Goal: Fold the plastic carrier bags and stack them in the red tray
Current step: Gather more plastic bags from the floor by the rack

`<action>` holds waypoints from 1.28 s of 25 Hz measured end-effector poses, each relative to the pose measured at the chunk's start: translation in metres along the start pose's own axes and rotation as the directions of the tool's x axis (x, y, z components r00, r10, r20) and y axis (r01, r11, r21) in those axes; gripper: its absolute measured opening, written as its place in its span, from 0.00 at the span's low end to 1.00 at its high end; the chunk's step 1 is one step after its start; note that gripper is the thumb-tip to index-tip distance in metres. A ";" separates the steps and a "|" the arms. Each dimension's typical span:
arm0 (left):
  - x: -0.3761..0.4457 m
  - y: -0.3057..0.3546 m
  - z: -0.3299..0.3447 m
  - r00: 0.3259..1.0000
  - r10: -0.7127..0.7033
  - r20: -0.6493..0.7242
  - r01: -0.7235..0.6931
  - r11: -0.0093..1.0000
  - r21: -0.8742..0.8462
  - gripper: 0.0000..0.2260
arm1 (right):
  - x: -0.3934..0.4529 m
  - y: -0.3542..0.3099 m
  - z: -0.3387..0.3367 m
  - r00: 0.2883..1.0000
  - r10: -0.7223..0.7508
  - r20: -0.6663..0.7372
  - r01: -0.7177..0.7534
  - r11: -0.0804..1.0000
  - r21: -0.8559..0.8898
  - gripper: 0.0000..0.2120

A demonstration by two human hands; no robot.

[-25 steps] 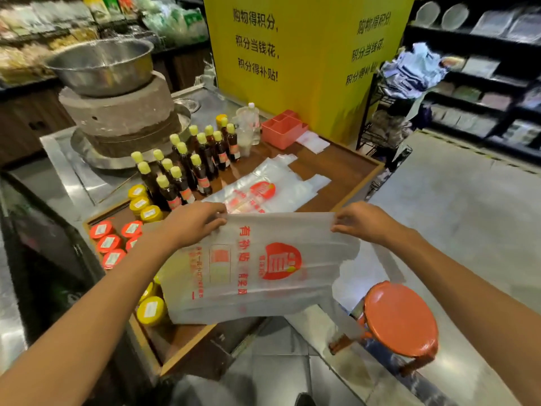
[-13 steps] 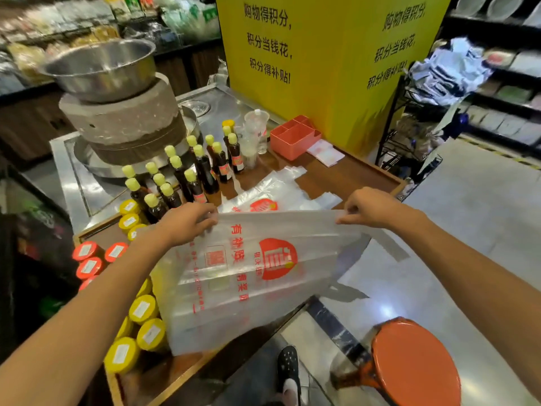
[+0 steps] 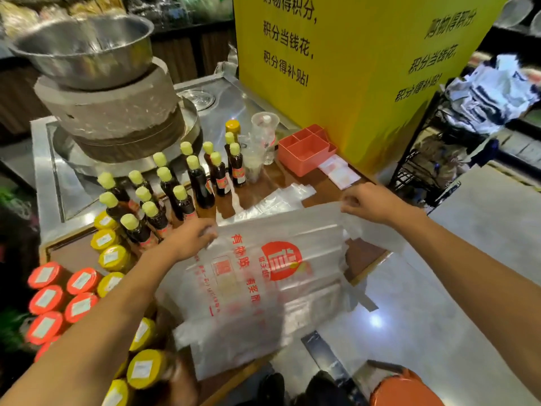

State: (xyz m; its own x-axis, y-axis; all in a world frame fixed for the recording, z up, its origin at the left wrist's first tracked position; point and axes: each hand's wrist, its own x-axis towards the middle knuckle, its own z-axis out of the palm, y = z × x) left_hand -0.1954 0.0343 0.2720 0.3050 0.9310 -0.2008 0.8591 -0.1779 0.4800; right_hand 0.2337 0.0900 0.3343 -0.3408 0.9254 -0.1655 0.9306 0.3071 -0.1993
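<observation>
A translucent white carrier bag (image 3: 263, 291) with a red logo and red lettering is stretched flat over the wooden counter. My left hand (image 3: 190, 237) pinches its top left corner. My right hand (image 3: 369, 202) pinches the top right corner near the handles, which trail off to the right. More bags of the same kind (image 3: 275, 200) lie flat on the counter just behind it, partly hidden. The red tray (image 3: 304, 152), divided into compartments, stands at the back of the counter against the yellow pillar.
Dark bottles with pale caps (image 3: 175, 186) stand left of the bags, jars with yellow and red lids (image 3: 79, 285) nearer me. A stone mill with a steel basin (image 3: 102, 92) is at back left. Clear cups (image 3: 265, 133), paper slips (image 3: 339, 172), an orange stool (image 3: 404, 391).
Both hands have carried the held bag forward and lower over the counter, above the other bags. The camera has moved closer, and the stool has slid to the lower right.
</observation>
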 end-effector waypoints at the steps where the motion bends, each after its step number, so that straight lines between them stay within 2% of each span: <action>1: 0.005 -0.003 0.004 1.000 -0.019 0.001 0.019 1.000 -0.002 0.04 | 0.014 -0.001 0.000 1.000 0.002 0.015 -0.001 0.999 -0.054 0.07; 4: 0.023 -0.012 0.009 0.993 -0.120 -0.021 0.120 0.993 -0.014 0.04 | 0.058 0.004 0.004 0.999 0.034 0.012 -0.032 0.996 -0.086 0.08; 8: 0.049 -0.025 0.016 0.949 -0.310 -0.061 0.311 0.950 0.009 0.07 | 0.124 0.014 0.021 1.000 0.009 0.025 -0.006 0.996 -0.091 0.08; 12: 0.072 -0.037 0.029 0.916 -0.385 -0.114 0.389 0.921 0.014 0.07 | 0.182 0.025 0.042 0.999 -0.022 0.034 0.025 0.995 -0.094 0.06; 18: 0.107 -0.048 0.045 0.808 -0.547 -0.219 0.562 0.827 0.005 0.07 | 0.255 0.032 0.077 0.987 -0.111 0.120 0.119 0.991 -0.062 0.07; 20: 0.113 -0.050 0.047 0.775 -0.559 -0.294 0.588 0.809 0.012 0.10 | 0.269 0.030 0.086 0.986 -0.127 0.109 0.131 0.991 -0.031 0.10; 23: 0.117 -0.042 0.055 0.730 -0.530 -0.431 0.611 0.789 0.065 0.18 | 0.277 0.023 0.106 0.968 -0.251 0.018 0.251 0.968 -0.001 0.13; 26: 0.117 -0.031 0.074 0.781 -0.452 -0.431 0.546 0.829 0.119 0.22 | 0.270 0.004 0.124 0.904 -0.428 -0.002 0.427 0.903 0.034 0.17; 32: 0.123 -0.015 0.088 0.798 -0.440 -0.412 0.537 0.830 0.153 0.24 | 0.267 -0.036 0.125 0.847 -0.531 -0.001 0.530 0.845 0.067 0.21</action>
State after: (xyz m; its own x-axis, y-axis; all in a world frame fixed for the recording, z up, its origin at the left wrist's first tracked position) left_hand -0.1346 0.1232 0.1649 -0.3042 0.9524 -0.0200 0.9393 0.3034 0.1600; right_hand 0.0927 0.2984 0.1766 -0.7830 0.6211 -0.0332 0.5968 0.7353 -0.3211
